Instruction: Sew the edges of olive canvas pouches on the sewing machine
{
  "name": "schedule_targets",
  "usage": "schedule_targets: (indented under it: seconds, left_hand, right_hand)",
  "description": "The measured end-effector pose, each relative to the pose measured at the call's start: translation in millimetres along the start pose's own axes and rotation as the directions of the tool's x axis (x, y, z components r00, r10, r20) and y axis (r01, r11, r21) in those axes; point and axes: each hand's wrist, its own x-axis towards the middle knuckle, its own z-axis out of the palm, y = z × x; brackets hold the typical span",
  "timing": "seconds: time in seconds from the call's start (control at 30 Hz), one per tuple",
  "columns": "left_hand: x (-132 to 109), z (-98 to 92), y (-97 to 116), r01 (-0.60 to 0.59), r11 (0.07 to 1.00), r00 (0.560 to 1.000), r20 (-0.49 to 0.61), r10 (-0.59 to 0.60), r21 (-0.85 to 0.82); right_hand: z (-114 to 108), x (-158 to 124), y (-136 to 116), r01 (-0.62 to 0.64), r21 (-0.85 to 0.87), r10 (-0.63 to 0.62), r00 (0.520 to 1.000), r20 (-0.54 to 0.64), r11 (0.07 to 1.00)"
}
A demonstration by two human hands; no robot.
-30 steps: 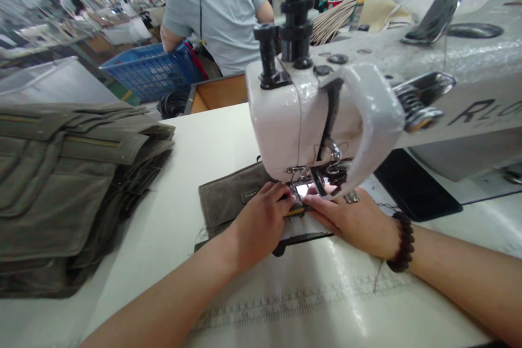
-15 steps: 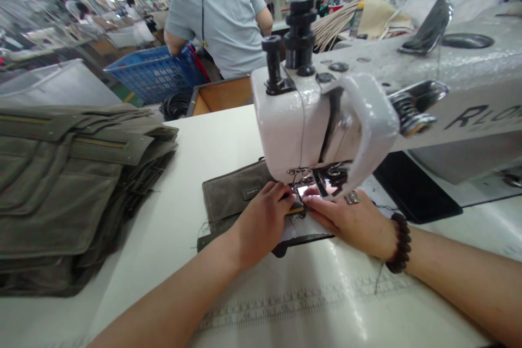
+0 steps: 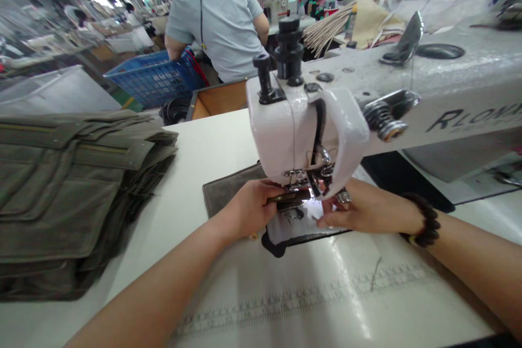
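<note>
Under the needle area of a white industrial sewing machine head [image 3: 285, 125] lies a dark olive suede bag panel [image 3: 232, 193]. A brass-toothed zipper strip [image 3: 289, 197] runs across it just below the presser foot. My left hand [image 3: 248, 209] pinches the zipper's near end between its fingers. My right hand [image 3: 362, 209] grips the edge of a pale lining [image 3: 296, 227], close to a small metal plate on the machine bed. The needle itself is hidden behind the presser foot and the work.
A tall stack of olive canvas bags [image 3: 69, 190] sits left on the white table [image 3: 196, 157], which has a printed ruler [image 3: 305, 299] near me. The machine arm [image 3: 448, 87] extends right. A co-worker [image 3: 216, 22] stands beyond, holding a blue plastic basket [image 3: 150, 79].
My hands have moved apart and lifted the work. The zipper strip has shifted left and tilted, and more pale lining shows. The view has turned slightly right.
</note>
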Motion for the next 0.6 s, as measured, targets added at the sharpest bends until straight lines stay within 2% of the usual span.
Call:
schedule_targets:
  seconds: [0.1,0.17,0.23,0.3,0.37,0.43,0.6]
  left_hand:
    - [-9,9.6,9,-0.045,0.958,0.999,0.029,0.038,0.282]
    - [-14,18.3,14,-0.109,0.878,0.994,0.066,0.088,0.466]
    - [-18,24.8,18,-0.161,0.804,0.987,0.095,0.130,0.573]
    - [-19,27.3,20,-0.175,0.770,0.984,0.086,0.154,0.613]
    - [-18,26.4,21,-0.170,0.767,0.984,0.059,0.170,0.619]
    - [-18,24.4,22,-0.162,0.774,0.984,0.038,0.176,0.613]
    - [-20,22.8,19,-0.159,0.771,0.986,0.061,0.154,0.616]
  right_hand:
    - [-12,-4,0,0.020,0.074,-0.033,0.983,0.178,0.997]
    - [-10,-5,-2,0.102,0.046,-0.109,0.978,0.179,0.994]
    - [-1,-5,-5,0.166,-0.091,-0.157,0.983,0.098,0.982]
    - [12,-5,-8,0.163,-0.289,-0.187,0.981,-0.058,0.943]
    - [25,-4,-9,0.167,-0.411,-0.253,0.953,-0.166,0.896]
    - [34,-4,-9,0.202,-0.448,-0.309,0.934,-0.180,0.871]
    - [41,-5,-5,0.214,-0.465,-0.297,0.948,-0.114,0.859]
